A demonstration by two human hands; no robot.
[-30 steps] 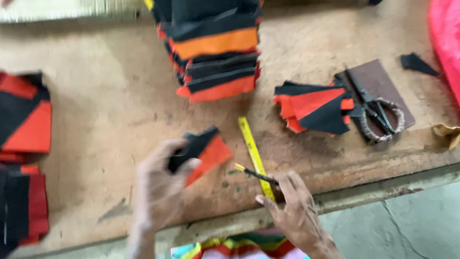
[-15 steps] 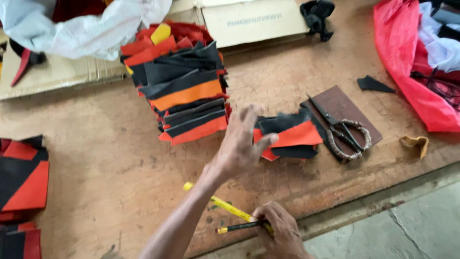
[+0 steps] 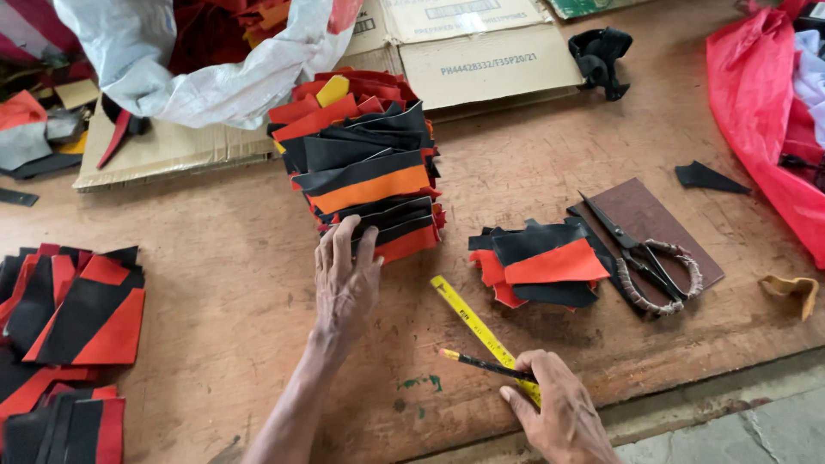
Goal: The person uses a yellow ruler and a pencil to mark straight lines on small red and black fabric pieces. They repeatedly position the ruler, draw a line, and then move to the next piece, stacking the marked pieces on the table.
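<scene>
two hands worked over the wooden table (image 3: 215,258). our left hand (image 3: 345,277) lay flat with fingers spread, holding nothing, its fingertips touching the lower edge of the tall stack of black and orange pieces (image 3: 365,167) at the middle of the table. our right hand (image 3: 563,411) was closed around a pencil (image 3: 481,364) and rested on the near end of the yellow ruler (image 3: 481,331). a smaller pile of pieces (image 3: 541,265) sat just right of the ruler, beside the scissors (image 3: 649,258) on a brown board (image 3: 644,215).

Both hands (image 3: 345,279) and forearms are bare, with no sleeves or rings.
</scene>
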